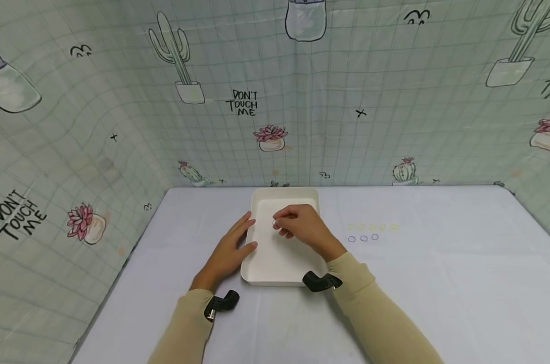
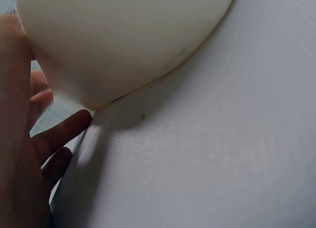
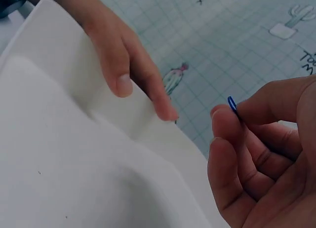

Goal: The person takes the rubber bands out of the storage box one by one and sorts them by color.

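My right hand (image 1: 302, 225) pinches a small blue ring (image 3: 231, 103) between thumb and fingertips, above the white tray (image 1: 275, 270). The ring stands on edge in the right wrist view, its lower part hidden by the fingers. At the tray's left side rests my left hand (image 1: 229, 250). Its thumb (image 3: 116, 70) lies over the rim on the inner wall, while the other fingers extend along the outside, fairly straight. From the left wrist, the tray's outer wall (image 2: 128, 40) appears close to those fingers.
Right of the tray, three blue rings (image 1: 364, 238) lie in a row on the white tabletop (image 1: 461, 283). Behind them runs a row of several pale yellow rings (image 1: 382, 227). A cactus-printed cloth (image 1: 338, 141) stands behind the table and along its sides.
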Available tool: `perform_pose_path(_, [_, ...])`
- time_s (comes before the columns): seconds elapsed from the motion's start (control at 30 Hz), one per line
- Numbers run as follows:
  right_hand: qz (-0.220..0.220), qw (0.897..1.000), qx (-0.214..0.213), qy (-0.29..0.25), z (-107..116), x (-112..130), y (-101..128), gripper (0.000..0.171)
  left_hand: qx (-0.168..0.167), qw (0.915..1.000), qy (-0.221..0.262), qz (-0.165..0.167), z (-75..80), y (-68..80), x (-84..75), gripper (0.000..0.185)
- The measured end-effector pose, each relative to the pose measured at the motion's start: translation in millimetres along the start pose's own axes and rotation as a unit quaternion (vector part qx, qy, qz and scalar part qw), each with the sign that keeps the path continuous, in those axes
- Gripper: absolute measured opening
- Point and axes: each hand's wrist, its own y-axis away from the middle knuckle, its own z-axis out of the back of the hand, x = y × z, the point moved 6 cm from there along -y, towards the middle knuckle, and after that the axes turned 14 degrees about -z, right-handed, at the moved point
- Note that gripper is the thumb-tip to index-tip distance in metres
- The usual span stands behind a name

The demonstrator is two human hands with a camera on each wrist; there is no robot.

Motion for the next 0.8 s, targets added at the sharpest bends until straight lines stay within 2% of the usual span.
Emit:
perform_pose_path(0.17, [-0.002, 1.0, 0.004, 0.006, 6.5, -1.0, 7.4, 0.025, -0.007, 1.0, 0.004, 0.005, -2.7, 7.8, -1.2, 0.062])
perform_pose_path(0.3, [0.0, 1.0, -0.006, -0.007, 18.3, -3.5, 11.1, 0.025, -0.009, 0.9999, 0.008, -0.004, -1.8, 7.1, -3.6, 0.062])
perform_pose_path(0.6, [-0.001, 0.995, -0.023, -0.096, 51.0, -17.3, 22.1, 0.031, -0.006, 0.9998, 0.007, -0.02, 3.9, 0.5, -6.9, 0.062])
perform_pose_path(0.8, [-0.004, 0.992, -0.037, -0.118, 67.9, -29.3, 30.6, 0.035, 0.003, 0.9998, 0.009, -0.015, 1.5, -1.6, -5.9, 0.063])
